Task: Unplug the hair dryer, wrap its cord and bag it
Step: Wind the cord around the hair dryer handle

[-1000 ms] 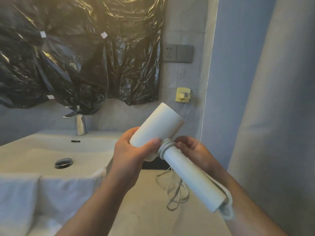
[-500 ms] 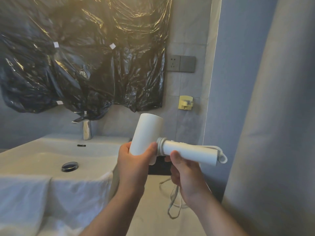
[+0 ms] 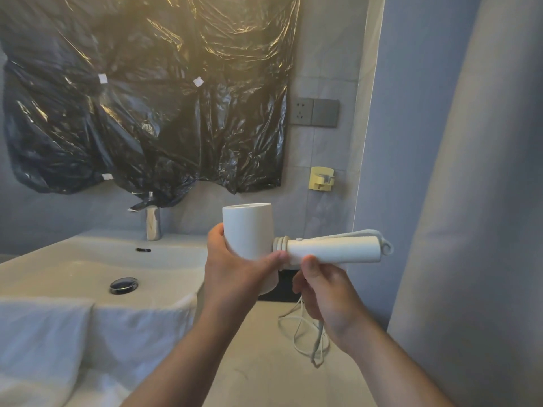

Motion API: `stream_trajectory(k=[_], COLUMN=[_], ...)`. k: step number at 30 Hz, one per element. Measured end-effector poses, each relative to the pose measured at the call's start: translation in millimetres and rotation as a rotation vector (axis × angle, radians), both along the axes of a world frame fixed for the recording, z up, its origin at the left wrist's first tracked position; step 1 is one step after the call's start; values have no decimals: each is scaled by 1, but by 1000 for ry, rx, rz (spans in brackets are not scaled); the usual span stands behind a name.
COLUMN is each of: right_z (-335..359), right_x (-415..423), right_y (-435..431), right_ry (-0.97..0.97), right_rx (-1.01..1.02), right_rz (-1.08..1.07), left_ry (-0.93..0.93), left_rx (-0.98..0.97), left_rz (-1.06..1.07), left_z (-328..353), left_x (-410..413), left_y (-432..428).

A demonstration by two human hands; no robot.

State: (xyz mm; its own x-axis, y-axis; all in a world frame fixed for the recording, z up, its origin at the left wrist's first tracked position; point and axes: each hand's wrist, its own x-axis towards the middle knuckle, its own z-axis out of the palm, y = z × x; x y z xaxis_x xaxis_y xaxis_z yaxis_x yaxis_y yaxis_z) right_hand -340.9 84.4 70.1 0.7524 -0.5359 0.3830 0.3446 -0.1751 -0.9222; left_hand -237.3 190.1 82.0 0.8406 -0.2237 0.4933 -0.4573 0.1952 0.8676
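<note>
Only one hair dryer [image 3: 249,230], one cord [image 3: 318,342].

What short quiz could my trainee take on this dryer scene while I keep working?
1. True or false: the socket holds no plug.
2. The left hand grips the dryer's: A barrel, B handle, C nothing?
3. Fill in: loose cord hangs below the ___ hand.
Key: 1 true; 2 A; 3 right hand.
</note>
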Motion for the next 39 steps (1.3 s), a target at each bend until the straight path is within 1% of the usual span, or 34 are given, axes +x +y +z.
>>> stream_trajectory(k=[2, 3, 6, 9, 12, 16, 18, 21, 23, 25, 26, 28, 30, 33, 36, 37, 39], right_z=[1, 2, 7, 16, 20, 25, 31, 44, 54, 63, 66, 67, 63, 56, 51, 50, 48], right_x=[4, 5, 6, 1, -1, -6, -9, -14, -18, -21, -22, -23, -23, -21, -21, -21, -21], right_y=[6, 8, 12, 15, 14, 11, 11, 11, 9, 0, -6, -14, -18, -22, -23, -24, -24], right_ry=[51, 98, 222, 353, 416, 505, 517, 440, 407, 361, 339, 346, 403, 416, 395, 391, 386], right_rx=[18, -15, -194, -440, -645, -893, -992, -1149, -1209, -1210, -1180, -1040, -889, -783, -733, -704, -633], right_rz=[-53, -93, -110, -142, -209, -232, -261, -337, -379, -408, -409, -352, -279, -246, -255, -253, -230], left_ry=[-27, -32, -95, -163, -193, -246, -276, -282, -286, -287, -280, -252, -252, -359, -533, -561, -557], left_rx=[-6, -11, 8, 67, 123, 213, 259, 319, 367, 386, 381, 348, 327, 397, 504, 537, 559], left_rz=[50, 60, 99, 177, 251, 272, 264, 212, 163, 102, 61, -16, -41, -20, 25, 54, 102], left_z=[-1, -1, -1, 2, 4, 6, 4, 3, 4, 3, 3, 2, 3, 6, 6, 6, 6], left_x=[-1, -1, -2, -2, 1, 1, 3, 3, 3, 5, 5, 5, 3, -2, -4, -4, -6], left_y=[0, 0, 3, 5, 6, 8, 8, 11, 14, 17, 18, 18, 19, 19, 17, 16, 16])
